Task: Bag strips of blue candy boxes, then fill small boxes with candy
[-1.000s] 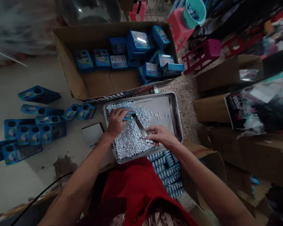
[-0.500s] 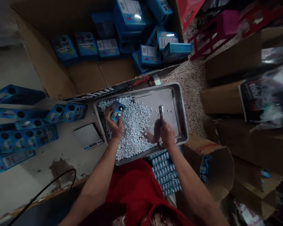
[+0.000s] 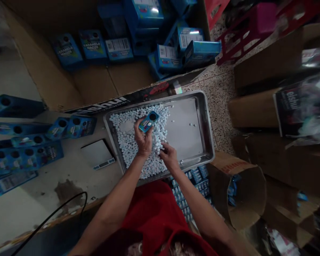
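Note:
A blue candy box (image 3: 146, 122) is in my left hand (image 3: 144, 140), tilted over the tray, with its round hole facing up and a white candy lying on its top. My right hand (image 3: 169, 155) is closed low among the small round white candies (image 3: 133, 153), beside a little heap of them at its fingertips. The slim metal scoop it gripped half a second ago is covered by candies or fingers now. Both hands are over the metal tray (image 3: 208, 131), whose left half the candies cover.
Beyond the tray, a large carton (image 3: 93, 83) holds several blue boxes. More blue boxes (image 3: 29, 156) stand at left near a small scale (image 3: 98, 154). An open carton (image 3: 245, 192) and stacked cartons are at right; small blue-and-white packs (image 3: 194, 192) lie below the tray.
My left hand has carried the box right and slightly up. My right hand has swung left and down into the candies, and a bare patch shows at the tray's upper left.

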### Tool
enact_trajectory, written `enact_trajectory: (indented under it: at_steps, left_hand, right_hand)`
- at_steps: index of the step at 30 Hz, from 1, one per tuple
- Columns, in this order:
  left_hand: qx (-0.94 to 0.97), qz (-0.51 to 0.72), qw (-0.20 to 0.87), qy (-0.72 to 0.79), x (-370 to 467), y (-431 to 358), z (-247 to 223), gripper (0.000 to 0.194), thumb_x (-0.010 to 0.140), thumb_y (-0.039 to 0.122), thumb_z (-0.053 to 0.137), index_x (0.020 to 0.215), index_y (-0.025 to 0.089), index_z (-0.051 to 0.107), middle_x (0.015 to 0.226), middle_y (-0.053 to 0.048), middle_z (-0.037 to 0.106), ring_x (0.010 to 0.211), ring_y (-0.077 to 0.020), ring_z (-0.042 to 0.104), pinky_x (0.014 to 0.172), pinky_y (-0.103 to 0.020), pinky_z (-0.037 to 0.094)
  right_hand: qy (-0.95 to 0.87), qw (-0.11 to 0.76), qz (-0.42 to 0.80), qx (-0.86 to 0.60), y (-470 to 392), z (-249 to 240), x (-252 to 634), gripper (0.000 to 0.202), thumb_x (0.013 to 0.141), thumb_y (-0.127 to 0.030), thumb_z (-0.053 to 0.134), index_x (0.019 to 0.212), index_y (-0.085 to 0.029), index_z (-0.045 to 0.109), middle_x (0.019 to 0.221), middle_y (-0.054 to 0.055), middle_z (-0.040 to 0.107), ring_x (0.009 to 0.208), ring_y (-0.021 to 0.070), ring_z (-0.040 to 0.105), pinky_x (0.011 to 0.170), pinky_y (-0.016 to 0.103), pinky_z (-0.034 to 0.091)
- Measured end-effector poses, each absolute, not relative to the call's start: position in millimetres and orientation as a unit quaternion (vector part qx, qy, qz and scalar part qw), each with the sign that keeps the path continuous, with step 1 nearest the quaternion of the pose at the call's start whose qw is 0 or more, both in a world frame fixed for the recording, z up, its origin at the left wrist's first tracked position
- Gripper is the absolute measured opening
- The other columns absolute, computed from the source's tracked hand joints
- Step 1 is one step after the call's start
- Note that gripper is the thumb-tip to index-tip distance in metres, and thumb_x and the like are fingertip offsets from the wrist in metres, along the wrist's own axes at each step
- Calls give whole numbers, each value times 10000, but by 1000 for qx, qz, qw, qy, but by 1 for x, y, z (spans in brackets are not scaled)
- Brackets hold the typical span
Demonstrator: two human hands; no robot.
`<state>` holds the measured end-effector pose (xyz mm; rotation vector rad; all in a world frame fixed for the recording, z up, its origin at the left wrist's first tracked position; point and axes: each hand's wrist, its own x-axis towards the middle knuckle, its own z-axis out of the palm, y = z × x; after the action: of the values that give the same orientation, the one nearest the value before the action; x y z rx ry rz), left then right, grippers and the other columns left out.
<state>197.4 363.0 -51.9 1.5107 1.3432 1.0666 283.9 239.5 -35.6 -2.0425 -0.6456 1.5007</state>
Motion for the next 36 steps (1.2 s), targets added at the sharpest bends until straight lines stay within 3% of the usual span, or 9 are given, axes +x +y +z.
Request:
enact_trajectory:
  at_steps: [4,9,19,23,31,36]
  left_hand:
    - [670,386,398,495,148,393,-44,393,991,415,582,1333,255,472,1383,-112,582,1344,-248,554,1159,-443,460]
    - [721,355,407,434,111,412,-47,312,961,343,617,1245,228,559,1371,-107,625,1457,-265,451,1231,-512,368]
    - [753,348,404,386,104,412,-41,359,886,126,537,1222,233,605,1384,-91,625,1456,-252,441,1220,-540,381]
    - [777,323,397,367,100,415,-42,442,808,60,498,1204,208,628,1360,-99,636,1451,-266,436,1224,-554,364]
    - [786,282,406,371,98,411,-42,505,767,41,489,1219,227,614,1375,-77,620,1456,-254,423,1219,-539,363]
    - [770,324,405,371,99,410,-48,347,885,131,532,1209,224,610,1331,-88,639,1386,-249,495,1193,-503,393]
  right_hand:
    - [-231,322,554,-732,232,5,292,497,744,-284,577,1215,-196,710,853,6,672,659,144,541,613,232,481]
    - [-266,322,590,-691,248,59,308,468,721,-241,588,1158,-203,749,955,31,721,776,167,611,642,233,493]
    - [-428,105,558,-703,307,86,342,517,697,-190,565,1173,-97,743,627,-24,625,522,113,516,529,225,387]
    - [-463,51,564,-682,325,98,344,388,673,-148,562,995,-117,777,524,-44,555,485,107,499,499,224,351]
    - [-436,25,600,-670,347,111,343,393,679,-175,642,1041,-112,783,464,-59,532,419,101,501,451,214,380]
    - [-410,36,623,-665,347,120,345,410,688,-192,654,1069,-105,776,459,-66,528,409,95,481,452,209,375]
